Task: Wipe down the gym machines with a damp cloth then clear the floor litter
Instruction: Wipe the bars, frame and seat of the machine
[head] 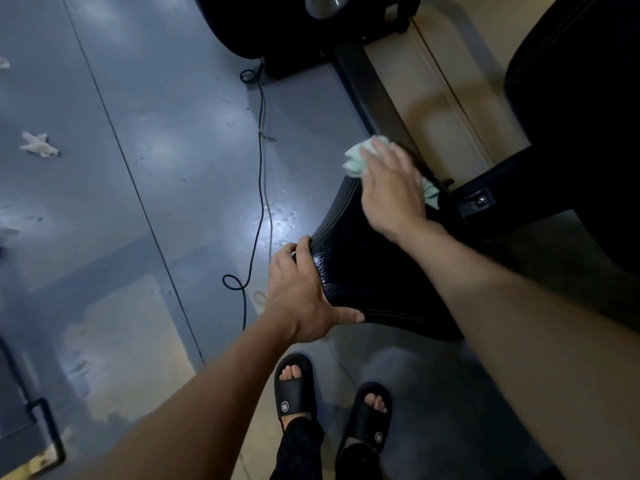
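1. Cloth (pixel 356 159), pale green and crumpled, is pressed by the right hand (pixel 393 188) onto the narrow far end of the seat (pixel 377 271), beside the dark frame bar (pixel 370 88).
2. Glossy black, stitched padding widens toward the person.
3. Its near-left edge is gripped by the left hand (pixel 298 296).
4. White crumpled litter (pixel 38 145) lies on the grey floor (pixel 156 140).
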